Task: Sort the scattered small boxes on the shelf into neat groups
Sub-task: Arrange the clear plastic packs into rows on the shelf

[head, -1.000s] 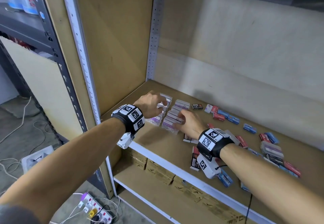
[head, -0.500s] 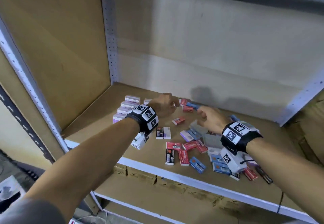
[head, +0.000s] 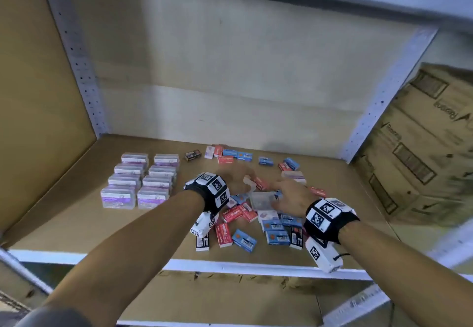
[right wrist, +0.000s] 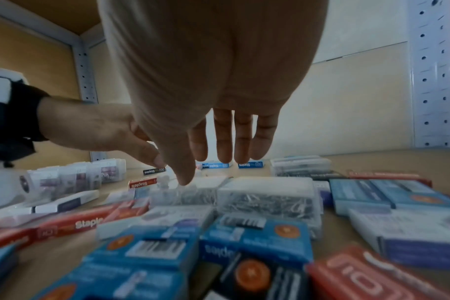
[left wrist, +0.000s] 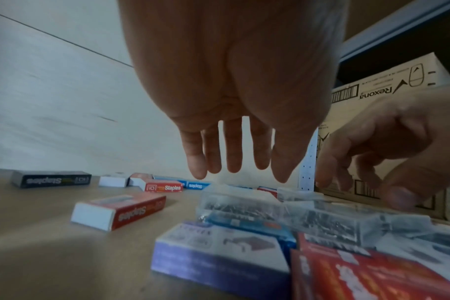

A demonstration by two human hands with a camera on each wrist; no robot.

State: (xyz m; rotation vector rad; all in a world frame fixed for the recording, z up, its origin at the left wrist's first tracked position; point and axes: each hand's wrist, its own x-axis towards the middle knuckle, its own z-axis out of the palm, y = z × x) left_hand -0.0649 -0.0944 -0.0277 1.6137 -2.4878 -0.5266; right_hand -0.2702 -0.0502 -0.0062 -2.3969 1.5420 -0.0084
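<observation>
Two neat rows of clear boxes with purple labels (head: 139,181) stand at the shelf's left. Red, blue and black staple boxes (head: 245,214) lie scattered in the middle and along the back. A clear plastic box of metal clips (head: 261,200) (left wrist: 244,205) (right wrist: 265,194) sits in the pile. My left hand (head: 245,181) (left wrist: 234,162) hovers just left of and above it, fingers straight, holding nothing. My right hand (head: 284,191) (right wrist: 219,158) reaches over it from the right, fingers spread and empty; its thumb is close to the box top.
Brown cardboard cartons (head: 422,147) fill the bay to the right behind a white upright (head: 384,96). The shelf's white front edge (head: 230,265) runs just below the pile. Another clear box (head: 294,175) lies further back right. More cartons sit on the shelf below.
Both hands left the purple-labelled rows and moved right to the scattered pile. The head view swung right with them. Neither hand took anything.
</observation>
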